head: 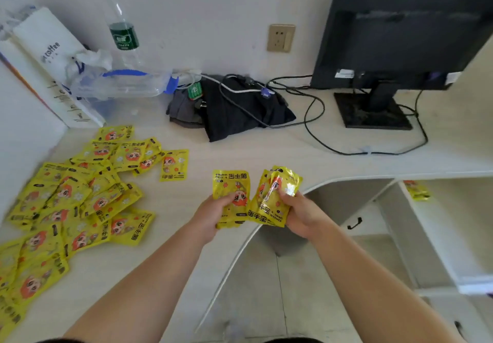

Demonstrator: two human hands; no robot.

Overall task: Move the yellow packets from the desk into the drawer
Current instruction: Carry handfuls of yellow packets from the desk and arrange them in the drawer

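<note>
The left hand [213, 216] grips a small stack of packets [231, 185], flat rectangular pouches of glossy yellow foil printed with a red-haired cartoon face; its thumb lies across the top one and its fingers are curled underneath. The right hand [300, 214] clutches a fanned bunch [277, 193] of the same pouches, creased and catching the light, with its fingers clenched round their lower edge. Both loads hang side by side, almost touching, just below the centre of the view and over the curved front lip of the table [240, 153], a pale wood-grain top.

From 8 to 9 o'clock a loose pile [80, 196] of many more overlapping packets is spread across the table.

At 3 o'clock the drawer [453, 222] stands open, a smooth white box, and one lone packet [416, 190] lies in its far corner (part of it is hidden by the rim).

At 1 o'clock is a black monitor [400, 36] on a square stand, its thin black cables [314, 108] looping over the table. At 12 o'clock lies a crumpled dark cloth [240, 113]. At 11 o'clock a clear plastic bottle [121, 22] with a green label stands upright beside a white paper bag [48, 57].
</note>
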